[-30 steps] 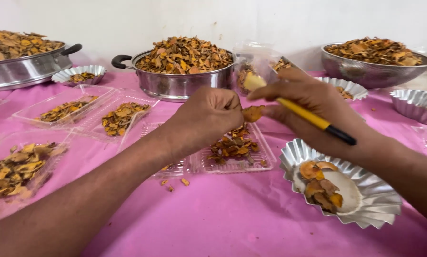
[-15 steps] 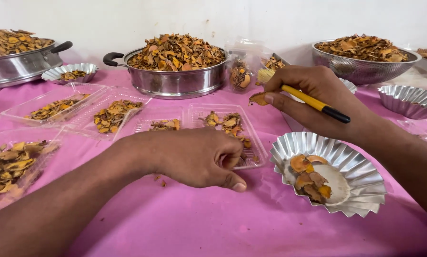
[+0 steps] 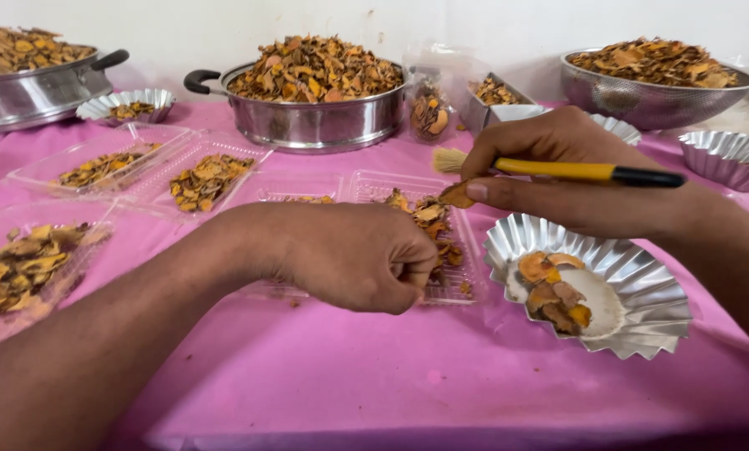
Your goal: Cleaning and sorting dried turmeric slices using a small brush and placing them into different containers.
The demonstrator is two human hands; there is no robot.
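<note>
Two hands sort dried orange-brown slices over a pink table.

The left hand (image 3: 353,255) is curled into a loose fist, fingertips dipped into a clear plastic tray (image 3: 408,188) of slices; whether it pinches anything cannot be told. The right hand (image 3: 575,171) grips a yellow-handled brush (image 3: 558,169), bristles pointing left, and pinches one dried slice (image 3: 458,195) at its fingertips. Just below those fingers sits a fluted foil dish (image 3: 642,288) holding a few slices. Beyond both hands stands a steel pot (image 3: 316,121), heaped full.
</note>
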